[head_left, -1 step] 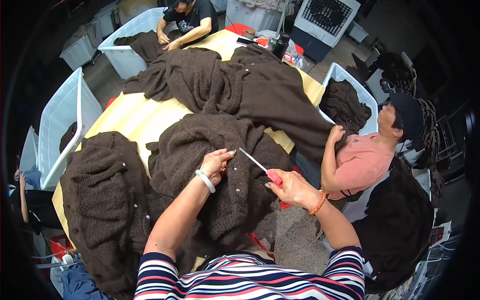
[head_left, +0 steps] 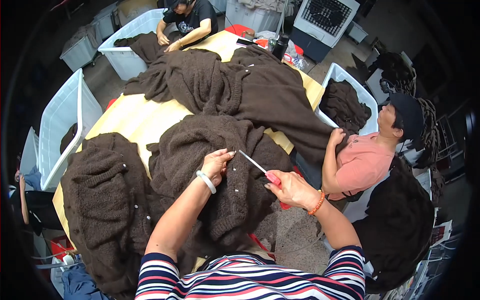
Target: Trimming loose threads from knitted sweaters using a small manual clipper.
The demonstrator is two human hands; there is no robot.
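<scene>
A dark brown knitted cardigan (head_left: pixel 200 132) lies bunched on the table in front of me. Small pale buttons (head_left: pixel 236 169) run down its ribbed front band. My left hand (head_left: pixel 216 165) pinches that band near the top of the button row, thumb and fingertips together. In my right hand (head_left: pixel 292 189) is a red-handled tool (head_left: pixel 256 163) with a thin straight metal shaft, like a screwdriver. Its shaft points up and left, its tip close to my left fingertips. Whether the tip touches the knit, I cannot tell.
Another brown knit heap (head_left: pixel 102 185) lies left on the wooden table (head_left: pixel 135 120). A co-worker in pink (head_left: pixel 362 162) holds brown cloth at the right; another in black (head_left: pixel 196 25) handles cloth at the far side. White bins (head_left: pixel 62 125) surround the table. A dark bottle (head_left: pixel 281 46) stands at the back.
</scene>
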